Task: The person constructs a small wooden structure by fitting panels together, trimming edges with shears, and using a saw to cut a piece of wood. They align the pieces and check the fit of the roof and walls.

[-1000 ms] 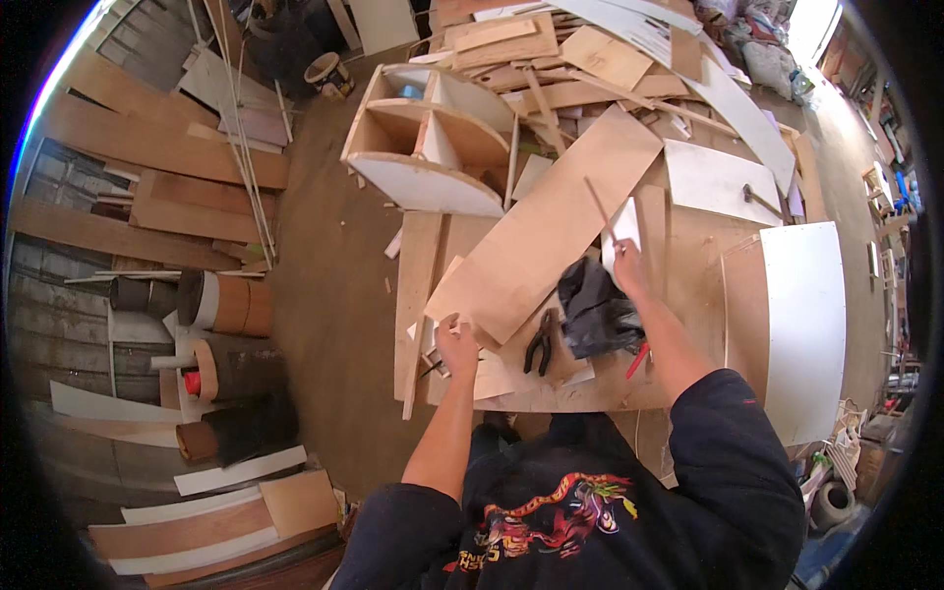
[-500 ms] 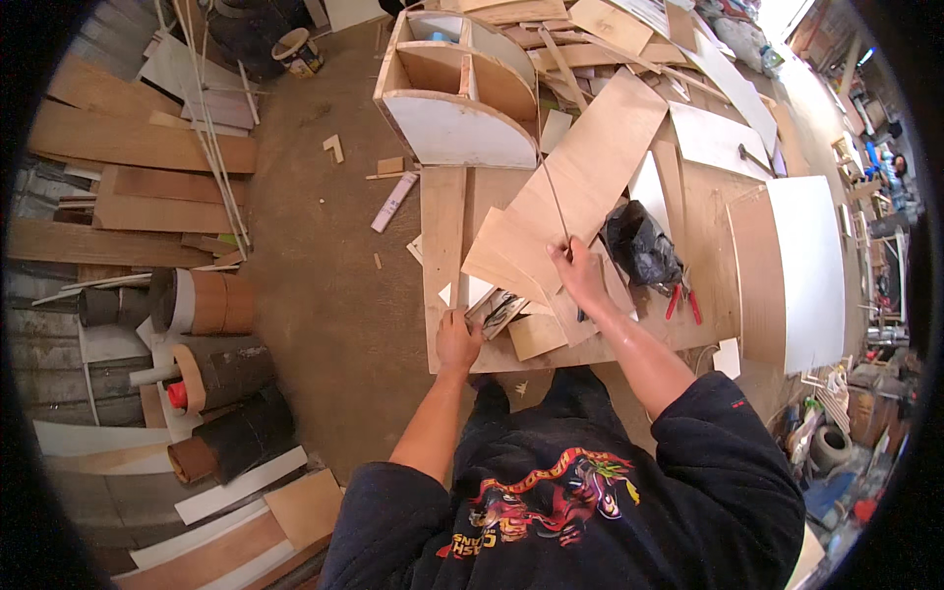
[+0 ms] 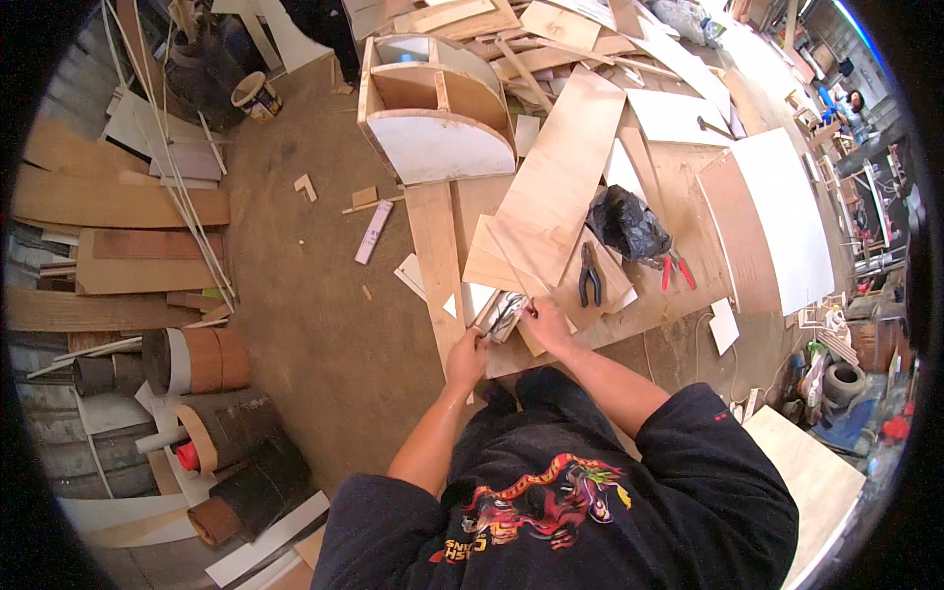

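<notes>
Close to the near edge of the wooden worktop, my left hand [image 3: 466, 358] is closed on the edge of a small open box [image 3: 485, 313] with dark and shiny metal pieces inside. My right hand [image 3: 549, 326] is closed at the box's right side, pinching a thin strip [image 3: 515, 258] that slants up and left, blurred by motion. Under the strip lies a light plywood offcut [image 3: 492, 258]. Black-handled pliers [image 3: 589, 277] rest just beyond my right hand. Red-handled pliers [image 3: 677, 272] lie farther right, beside a crumpled black plastic bag [image 3: 629, 224].
A curved wooden shelf unit [image 3: 442, 147] with white panels stands at the far end of the worktop. A long plywood board [image 3: 562, 162] and piled offcuts [image 3: 565, 44] lie beyond. Rolls of sheet material [image 3: 211, 359] line the left; a curved white panel [image 3: 787, 221] sits right.
My right hand has come down and left to the small box, bringing the thin strip along. The black-handled pliers now show fully. The whole view has shifted slightly.
</notes>
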A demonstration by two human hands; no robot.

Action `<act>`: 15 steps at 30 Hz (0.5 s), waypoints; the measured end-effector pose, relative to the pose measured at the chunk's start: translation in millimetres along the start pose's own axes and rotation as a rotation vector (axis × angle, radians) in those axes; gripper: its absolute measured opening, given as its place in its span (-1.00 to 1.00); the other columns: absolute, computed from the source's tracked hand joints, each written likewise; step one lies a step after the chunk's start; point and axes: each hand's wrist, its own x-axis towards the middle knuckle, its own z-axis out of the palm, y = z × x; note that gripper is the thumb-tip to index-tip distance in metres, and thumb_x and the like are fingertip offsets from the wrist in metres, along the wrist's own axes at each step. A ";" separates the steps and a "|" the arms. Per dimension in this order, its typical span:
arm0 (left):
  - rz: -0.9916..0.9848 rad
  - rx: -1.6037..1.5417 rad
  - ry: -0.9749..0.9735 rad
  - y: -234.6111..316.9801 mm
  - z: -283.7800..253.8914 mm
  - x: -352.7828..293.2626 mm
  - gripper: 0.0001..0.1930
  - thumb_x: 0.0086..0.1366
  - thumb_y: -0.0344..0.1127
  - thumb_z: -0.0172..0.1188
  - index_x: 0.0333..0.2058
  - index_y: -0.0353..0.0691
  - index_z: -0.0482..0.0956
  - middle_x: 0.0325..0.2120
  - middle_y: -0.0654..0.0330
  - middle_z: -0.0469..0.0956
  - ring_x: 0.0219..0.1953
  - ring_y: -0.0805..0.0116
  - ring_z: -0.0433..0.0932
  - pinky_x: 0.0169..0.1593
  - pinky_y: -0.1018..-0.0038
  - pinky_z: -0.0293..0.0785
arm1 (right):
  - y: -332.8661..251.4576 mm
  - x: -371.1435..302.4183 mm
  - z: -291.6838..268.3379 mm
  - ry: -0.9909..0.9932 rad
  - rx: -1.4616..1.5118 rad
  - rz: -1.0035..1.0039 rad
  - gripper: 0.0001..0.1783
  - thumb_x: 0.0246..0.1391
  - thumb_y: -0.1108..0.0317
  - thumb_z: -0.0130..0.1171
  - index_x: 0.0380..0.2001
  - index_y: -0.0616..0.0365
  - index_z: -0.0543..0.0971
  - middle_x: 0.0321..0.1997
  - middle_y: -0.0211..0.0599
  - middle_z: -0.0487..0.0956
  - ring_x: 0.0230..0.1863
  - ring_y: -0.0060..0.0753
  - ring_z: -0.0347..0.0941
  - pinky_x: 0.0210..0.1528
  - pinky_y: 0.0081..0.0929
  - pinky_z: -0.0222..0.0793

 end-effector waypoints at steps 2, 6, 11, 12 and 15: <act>-0.001 -0.196 0.030 -11.2 -4.0 -10.7 -0.75 0.43 -0.19 0.14 -0.12 -0.26 0.56 -0.41 0.00 0.70 -0.33 0.07 0.71 -0.25 0.19 0.54 | -5.5 -4.5 6.8 -0.137 0.143 0.104 -0.53 0.16 0.01 0.30 -0.34 0.32 0.64 -0.39 0.07 0.65 -0.33 0.00 0.62 -0.20 -0.16 0.46; -0.101 -0.239 0.032 12.0 -24.7 -28.5 -0.75 0.44 -0.22 0.16 -0.09 -0.28 0.57 -0.45 0.03 0.69 -0.39 0.16 0.71 -0.26 0.29 0.54 | -19.3 -2.8 13.9 -0.182 0.311 0.088 -0.57 0.17 0.09 0.29 -0.34 0.35 0.63 -0.43 -0.02 0.65 -0.37 -0.21 0.60 -0.24 -0.25 0.44; -0.014 -0.430 0.103 42.9 -26.3 -14.4 -0.76 0.41 -0.32 0.21 -0.06 -0.35 0.54 -0.47 0.05 0.68 -0.41 0.30 0.69 -0.28 0.37 0.53 | -35.1 16.0 18.9 -0.179 0.378 -0.011 -0.68 0.17 0.20 0.30 -0.32 0.33 0.63 -0.46 -0.19 0.63 -0.39 -0.39 0.54 -0.27 -0.30 0.44; -0.009 -0.429 0.088 44.2 -27.4 -9.3 -0.75 0.42 -0.33 0.20 -0.03 -0.35 0.52 -0.48 0.05 0.68 -0.42 0.33 0.67 -0.29 0.39 0.52 | -46.8 19.5 15.2 -0.192 0.485 0.012 -0.71 0.18 0.23 0.30 -0.32 0.31 0.63 -0.46 -0.22 0.63 -0.40 -0.44 0.54 -0.29 -0.33 0.44; -0.001 -0.444 0.041 75.7 -41.4 0.5 -0.72 0.42 -0.33 0.21 -0.01 -0.37 0.51 -0.49 0.05 0.67 -0.44 0.36 0.65 -0.31 0.39 0.51 | -76.5 26.9 -7.2 -0.195 0.619 0.003 -0.75 0.20 0.27 0.27 -0.31 0.29 0.62 -0.46 -0.28 0.62 -0.41 -0.52 0.53 -0.33 -0.40 0.44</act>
